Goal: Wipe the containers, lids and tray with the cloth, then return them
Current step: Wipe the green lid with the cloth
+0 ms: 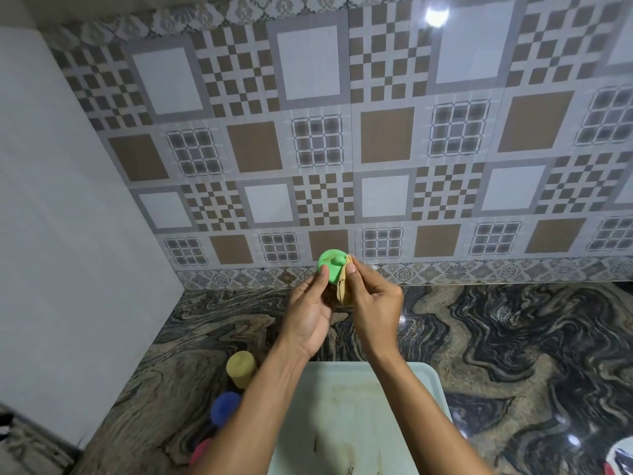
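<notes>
Marble counter (513,337). Beyond tray (424,382): green lid (329,269) pinched in left hand (308,313), cloth (343,291) pinched in right hand (375,303). Risk: lid slipping from fingertip hold under rubbing.

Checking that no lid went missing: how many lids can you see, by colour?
Green round plastic lid, held up: 1
Yellow round plastic lid: 1
Blue round plastic lid: 1
Pink round plastic lid, partly hidden: 1
Total: 4

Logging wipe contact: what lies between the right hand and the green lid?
The tan cloth, pinched by the right hand against the edge of the green lid; the head view shows it.
</notes>
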